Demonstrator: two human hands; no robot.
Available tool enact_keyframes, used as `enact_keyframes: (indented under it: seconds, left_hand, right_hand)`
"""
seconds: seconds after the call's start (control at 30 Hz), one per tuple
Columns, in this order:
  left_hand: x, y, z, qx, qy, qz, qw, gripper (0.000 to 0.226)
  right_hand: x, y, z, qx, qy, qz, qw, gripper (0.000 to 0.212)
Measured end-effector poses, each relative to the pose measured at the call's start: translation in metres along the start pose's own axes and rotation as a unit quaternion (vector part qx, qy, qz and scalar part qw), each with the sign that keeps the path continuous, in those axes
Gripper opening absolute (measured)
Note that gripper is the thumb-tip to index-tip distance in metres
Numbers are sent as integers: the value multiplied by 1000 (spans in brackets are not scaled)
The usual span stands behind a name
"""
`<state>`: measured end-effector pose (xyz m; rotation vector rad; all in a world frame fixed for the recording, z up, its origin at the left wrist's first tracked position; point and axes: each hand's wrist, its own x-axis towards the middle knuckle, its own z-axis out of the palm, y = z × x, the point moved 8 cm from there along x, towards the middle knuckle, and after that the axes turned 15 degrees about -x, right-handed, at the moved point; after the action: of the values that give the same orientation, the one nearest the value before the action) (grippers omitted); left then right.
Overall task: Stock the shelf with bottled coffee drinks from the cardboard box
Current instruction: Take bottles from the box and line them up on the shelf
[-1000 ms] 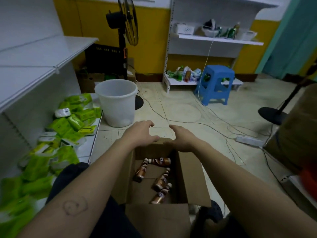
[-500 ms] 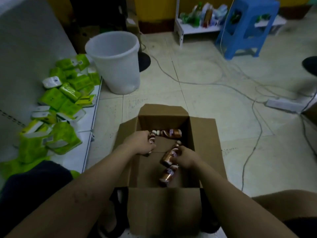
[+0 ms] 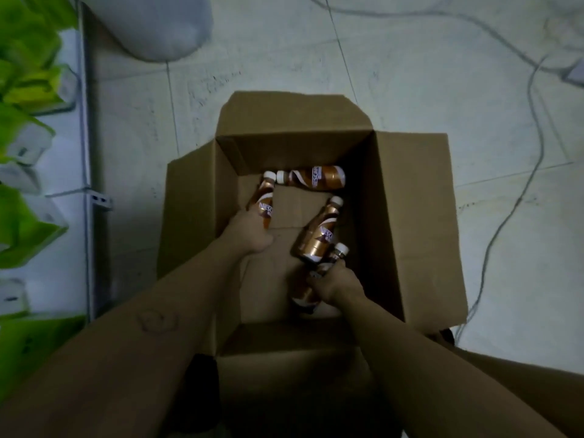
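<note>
An open cardboard box (image 3: pixel 407 216) sits on the tiled floor right below me. Several brown coffee bottles with white caps lie on its bottom. My left hand (image 3: pixel 249 232) is inside the box, closed around the lower end of the left bottle (image 3: pixel 264 200). My right hand (image 3: pixel 335 281) grips the nearest bottle (image 3: pixel 316 286) around its middle. Another bottle (image 3: pixel 319 235) lies slanted just above that hand, touching it. A fourth bottle (image 3: pixel 311 176) lies sideways against the far wall.
The low white shelf (image 3: pixel 68 172) at left carries green packets (image 3: pixel 25 226). A white bucket (image 3: pixel 151 23) stands on the floor beyond the box. Cables (image 3: pixel 518 197) run over the tiles at right toward a power strip (image 3: pixel 575 74).
My head has tilted down and closer, so the room dropped out of view. Both hands went from the box's far rim down inside and closed on bottles.
</note>
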<state>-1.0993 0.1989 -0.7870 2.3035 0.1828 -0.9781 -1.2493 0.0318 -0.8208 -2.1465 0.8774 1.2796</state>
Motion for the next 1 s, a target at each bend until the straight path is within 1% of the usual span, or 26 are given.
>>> enact_keyframes:
  seconds: [0.07, 0.13, 0.17, 0.23, 0.3, 0.33, 0.37, 0.43, 0.5, 0.53, 0.63, 0.7, 0.8, 0.9, 1.0]
  left_hand:
    - [21, -4, 6, -16, 15, -38, 999, 86]
    - [38, -10, 15, -53, 19, -64, 996, 89]
    - [44, -13, 18, -66, 24, -66, 995, 89]
    - [53, -18, 17, -84, 68, -49, 993, 80]
    - [58, -21, 15, -98, 111, -28, 989, 69]
    - [58, -21, 17, -92, 116, -25, 989, 68]
    - [57, -22, 20, -82, 117, -31, 989, 69]
    - [49, -26, 30, -84, 111, -66, 988, 81]
    - [37, -34, 44, -105, 86, -110, 985, 97]
    - [31, -37, 52, -101, 71, -119, 985, 99]
    - [20, -42, 65, -81, 61, -107, 989, 86]
    - [19, -45, 69, -122, 58, -102, 986, 82]
    - [20, -49, 71, -196, 29, -87, 976, 80]
    - [20, -50, 66, -183, 9, -72, 980, 74]
    - [21, -46, 69, -166, -11, -58, 984, 67]
  right_hand:
    - [13, 1, 9, -9, -5, 19, 1000, 68]
    - [26, 3, 14, -33, 2, 26, 999, 71]
    - [32, 4, 15, -47, 5, 32, 998, 74]
    - [42, 7, 18, -61, 3, 45, 997, 81]
    - [49, 9, 24, -37, -1, 59, 998, 95]
    - [50, 10, 28, -18, -1, 67, 998, 102]
    - [50, 11, 31, -5, 1, 72, 997, 108]
    - [49, 11, 35, 6, 6, 77, 997, 111]
    - [47, 13, 34, 25, 14, 81, 996, 111]
    - [45, 15, 33, 30, 18, 83, 996, 110]
    - [41, 24, 28, 6, 29, 89, 996, 102]
    - [40, 29, 25, -12, 35, 92, 995, 97]
    - [39, 35, 28, -6, 32, 100, 994, 92]
    - [40, 39, 30, 23, 36, 96, 994, 85]
    - [44, 41, 30, 37, 30, 90, 995, 82]
